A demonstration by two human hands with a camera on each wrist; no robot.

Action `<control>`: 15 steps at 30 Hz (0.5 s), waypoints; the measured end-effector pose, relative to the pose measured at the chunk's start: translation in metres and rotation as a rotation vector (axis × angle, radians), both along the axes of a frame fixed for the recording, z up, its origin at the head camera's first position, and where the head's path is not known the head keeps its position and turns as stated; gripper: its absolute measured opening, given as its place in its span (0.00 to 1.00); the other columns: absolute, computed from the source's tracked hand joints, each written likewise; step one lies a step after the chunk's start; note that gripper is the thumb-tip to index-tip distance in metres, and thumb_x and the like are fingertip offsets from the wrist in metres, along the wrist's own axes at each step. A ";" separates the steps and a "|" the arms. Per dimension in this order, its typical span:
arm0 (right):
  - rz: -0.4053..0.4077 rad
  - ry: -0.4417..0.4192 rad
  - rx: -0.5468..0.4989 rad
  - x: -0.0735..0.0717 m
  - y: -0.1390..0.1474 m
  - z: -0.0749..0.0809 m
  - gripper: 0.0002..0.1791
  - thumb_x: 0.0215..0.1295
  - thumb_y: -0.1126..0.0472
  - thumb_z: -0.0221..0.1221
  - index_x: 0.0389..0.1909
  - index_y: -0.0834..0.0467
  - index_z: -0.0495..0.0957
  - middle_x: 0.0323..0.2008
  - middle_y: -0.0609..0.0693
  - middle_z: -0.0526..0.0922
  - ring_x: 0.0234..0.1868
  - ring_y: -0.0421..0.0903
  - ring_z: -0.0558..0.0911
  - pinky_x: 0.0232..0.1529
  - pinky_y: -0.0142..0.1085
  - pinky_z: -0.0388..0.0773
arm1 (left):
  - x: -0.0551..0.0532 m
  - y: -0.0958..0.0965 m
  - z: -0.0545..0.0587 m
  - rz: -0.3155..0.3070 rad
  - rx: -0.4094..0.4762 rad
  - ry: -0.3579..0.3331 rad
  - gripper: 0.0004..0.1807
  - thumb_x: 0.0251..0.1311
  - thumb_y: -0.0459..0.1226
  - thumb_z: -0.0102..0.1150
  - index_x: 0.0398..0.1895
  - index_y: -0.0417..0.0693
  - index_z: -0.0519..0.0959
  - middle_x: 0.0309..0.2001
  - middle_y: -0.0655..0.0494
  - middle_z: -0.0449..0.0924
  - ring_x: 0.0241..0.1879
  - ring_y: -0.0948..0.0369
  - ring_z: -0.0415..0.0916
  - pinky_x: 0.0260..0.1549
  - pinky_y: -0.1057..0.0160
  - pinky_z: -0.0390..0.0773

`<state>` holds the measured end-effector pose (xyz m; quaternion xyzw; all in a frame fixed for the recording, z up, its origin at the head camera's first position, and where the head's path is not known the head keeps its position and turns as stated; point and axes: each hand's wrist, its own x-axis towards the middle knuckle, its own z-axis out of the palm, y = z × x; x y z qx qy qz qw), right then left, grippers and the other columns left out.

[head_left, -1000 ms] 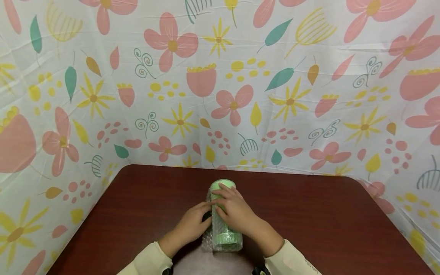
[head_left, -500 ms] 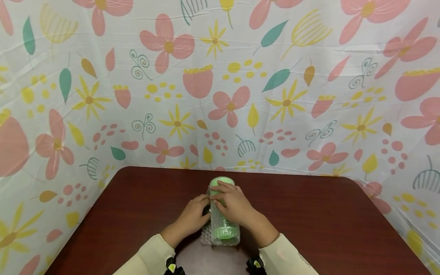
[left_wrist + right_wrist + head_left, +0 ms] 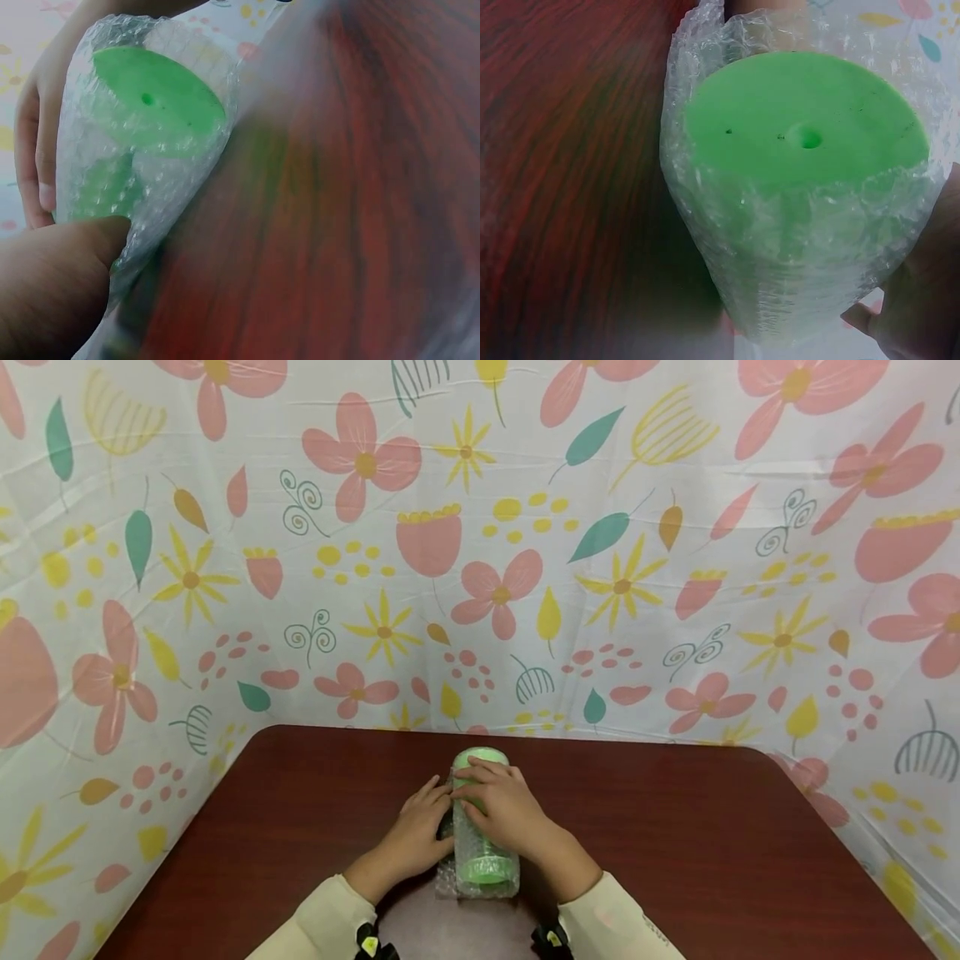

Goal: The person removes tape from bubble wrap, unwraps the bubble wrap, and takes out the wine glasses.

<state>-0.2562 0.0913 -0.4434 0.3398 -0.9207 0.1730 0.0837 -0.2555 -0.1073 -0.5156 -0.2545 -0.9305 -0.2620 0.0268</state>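
A green spool-like object with a flat round end [image 3: 802, 112] lies on its side, wrapped in clear bubble wrap [image 3: 487, 889]. That end has a small hole in its middle. Over the far part of the roll lies my right hand [image 3: 510, 810], its fingers bent across the wrap and holding it. My left hand [image 3: 412, 835] is at the roll's left side, fingers fairly straight, with the thumb [image 3: 60, 277] touching the wrap. A loose flap of bubble wrap [image 3: 446, 881] lies along that side. The object's exact kind is hard to tell through the wrap.
A dark red-brown table [image 3: 660, 843] carries the roll, with a pale glare patch at its front edge. Behind and beside it hangs a white cloth [image 3: 480, 702] printed with flowers and leaves. Black bands [image 3: 551, 939] show at both sleeve cuffs.
The left fingers have lifted and straightened from their bent position by the wrap's edge. The right hand stays over the roll. The view has shifted a little.
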 end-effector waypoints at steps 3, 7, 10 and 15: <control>-0.003 0.000 -0.004 0.000 0.000 -0.001 0.13 0.72 0.54 0.61 0.53 0.48 0.86 0.67 0.46 0.77 0.77 0.51 0.63 0.66 0.60 0.64 | 0.000 -0.002 -0.001 0.002 -0.004 -0.001 0.31 0.66 0.42 0.62 0.70 0.43 0.70 0.77 0.44 0.60 0.80 0.41 0.45 0.70 0.31 0.55; -0.005 0.008 -0.004 0.001 -0.001 -0.003 0.13 0.73 0.53 0.60 0.53 0.48 0.86 0.68 0.46 0.77 0.77 0.51 0.63 0.66 0.60 0.64 | 0.000 -0.004 -0.002 -0.004 -0.002 -0.035 0.33 0.66 0.43 0.61 0.73 0.45 0.68 0.79 0.46 0.55 0.81 0.42 0.42 0.72 0.32 0.52; -0.006 0.009 -0.001 0.001 -0.001 -0.003 0.13 0.73 0.53 0.60 0.53 0.48 0.86 0.68 0.46 0.76 0.77 0.51 0.63 0.67 0.61 0.64 | 0.000 -0.004 -0.002 -0.009 -0.014 -0.044 0.36 0.66 0.44 0.61 0.76 0.44 0.64 0.80 0.47 0.53 0.81 0.43 0.40 0.73 0.34 0.50; -0.004 0.010 0.003 0.001 -0.002 -0.002 0.13 0.73 0.53 0.60 0.53 0.48 0.86 0.68 0.45 0.76 0.77 0.51 0.63 0.67 0.60 0.63 | 0.000 -0.003 -0.003 -0.017 -0.019 -0.030 0.39 0.65 0.44 0.62 0.77 0.42 0.61 0.80 0.45 0.53 0.81 0.42 0.43 0.75 0.36 0.48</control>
